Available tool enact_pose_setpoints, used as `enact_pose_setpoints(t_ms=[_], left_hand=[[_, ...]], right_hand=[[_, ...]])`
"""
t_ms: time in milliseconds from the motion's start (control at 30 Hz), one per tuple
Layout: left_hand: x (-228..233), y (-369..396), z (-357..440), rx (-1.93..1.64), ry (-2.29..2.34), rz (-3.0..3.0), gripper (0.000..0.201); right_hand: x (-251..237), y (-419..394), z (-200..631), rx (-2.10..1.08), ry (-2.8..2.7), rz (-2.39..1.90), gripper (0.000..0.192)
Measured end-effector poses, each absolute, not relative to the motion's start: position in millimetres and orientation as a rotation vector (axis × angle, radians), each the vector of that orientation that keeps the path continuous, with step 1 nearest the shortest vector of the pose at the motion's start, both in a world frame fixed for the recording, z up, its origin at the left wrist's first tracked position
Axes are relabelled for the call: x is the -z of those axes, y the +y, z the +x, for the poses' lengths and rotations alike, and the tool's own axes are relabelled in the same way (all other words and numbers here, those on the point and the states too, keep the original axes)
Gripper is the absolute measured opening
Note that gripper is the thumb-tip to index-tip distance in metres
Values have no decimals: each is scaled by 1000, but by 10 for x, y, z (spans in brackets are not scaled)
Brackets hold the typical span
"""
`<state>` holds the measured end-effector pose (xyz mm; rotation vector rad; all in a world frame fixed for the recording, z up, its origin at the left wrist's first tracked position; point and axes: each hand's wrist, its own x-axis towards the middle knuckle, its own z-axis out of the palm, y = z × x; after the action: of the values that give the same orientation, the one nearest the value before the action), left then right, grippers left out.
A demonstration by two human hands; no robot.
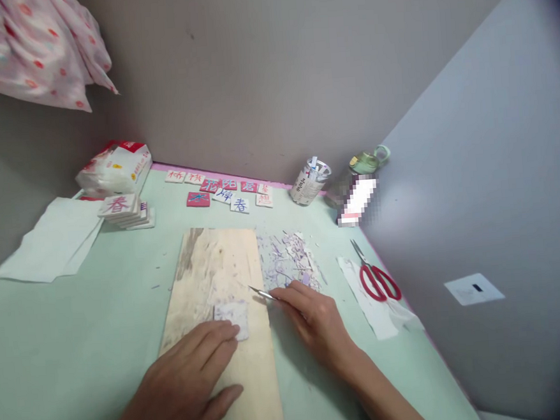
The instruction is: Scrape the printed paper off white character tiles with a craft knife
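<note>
A small square whitish tile (232, 318) with purple traces lies on a long wooden board (225, 252). The fingertips of my left hand (190, 370) rest on the tile's lower right part, fingers stretched out and thumb held apart above the board. Just right of the board, my right hand (316, 319) is closed around a slim metal carving knife (265, 294). The blade points left over the board, beyond the tile and apart from it. Part of the knife's handle is hidden inside my right hand.
Purple and white shavings (293, 257) lie right of the board. Red-handled scissors (378, 283) rest on tissue (368, 306). Behind are lettered tiles (198, 199), a can (309, 182), and a blurred-out phone (357, 199). Stacked tiles (129, 213), paper (52, 242) and a tissue pack (117, 170) stand left.
</note>
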<state>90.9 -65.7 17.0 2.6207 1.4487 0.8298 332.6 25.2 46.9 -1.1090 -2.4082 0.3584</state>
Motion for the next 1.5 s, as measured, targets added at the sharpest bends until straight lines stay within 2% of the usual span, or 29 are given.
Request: enact_pose_setpoints(t_ms=[67,133,333,567,733,967,1200,1500], left_hand=[[-151,-636,879,-880,1429,2458,15],[-134,-608,859,-931,1477,2331,11],[-136,-521,891,-946,1734,2280,46],[-147,-425,879,-835,1669,2380,59],[-139,-394,830,-835,1637,2417,56],[-141,-398,842,-839,1631,2415,54],[-133,-393,835,-844,1641,2404,54],[-124,-379,793,-819,1597,2387,54]], right_hand=[[-495,249,3337,-405,-2438,-1085,30],[-516,228,3337,-421,-2473,-1054,31],[-514,180,3329,-356,-2530,-1016,29],[-526,142,3368,-243,-2597,-946,30],[-546,148,3377,-352,-2583,-949,29],[-494,105,3360,-269,-2569,-961,29],[-527,99,3402,-389,-2526,-956,29],[-477,108,3345,-365,-2521,-945,27]])
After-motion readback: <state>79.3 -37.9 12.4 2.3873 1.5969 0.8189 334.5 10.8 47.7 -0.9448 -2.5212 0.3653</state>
